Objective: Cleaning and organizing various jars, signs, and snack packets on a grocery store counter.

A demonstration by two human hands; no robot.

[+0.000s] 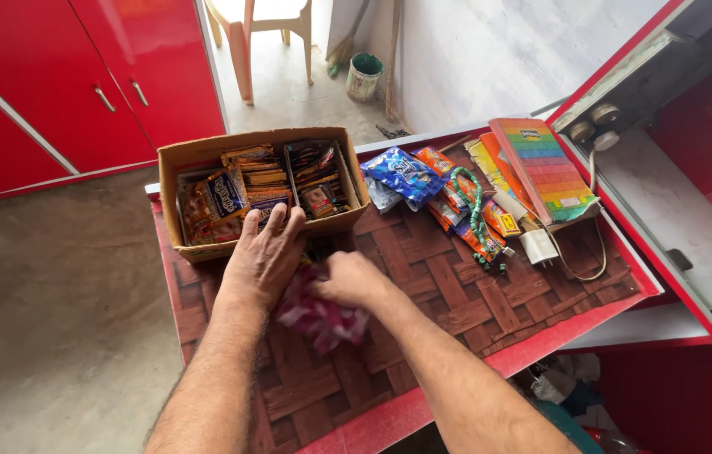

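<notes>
Pink-and-white packets point(322, 318) lie bunched on the woven brown mat point(457, 294), just in front of the cardboard box point(205, 155), and both hands are on them. The right hand point(348, 279) is curled shut over the top of the bunch, fingers tucked in and gripping it. The left hand point(262, 256) lies flat and open, palm down; its fingertips reach the box's front wall, while its heel rests on the bunch's left edge. Whether it pinches any packet underneath cannot be told. The box is open at the top and packed with upright snack sachets point(255, 189) in orange, blue and dark wrappers, standing in rows. To the right of the box, on the same mat, lie a blue snack bag point(405, 175), some orange sachets point(448, 197) and a string of green beads point(475, 206) draped over them. Farther right of the box are a rainbow-coloured booklet point(545, 168) propped at a slant and a white charger point(538, 246) with its cable point(587, 261) looping round. The mat covers a red counter point(532, 340). Behind the box, on the concrete floor, red cabinet doors point(79, 76) stand to the left, with a plastic chair point(259, 34) and a small green bucket point(364, 76) farther back.
</notes>
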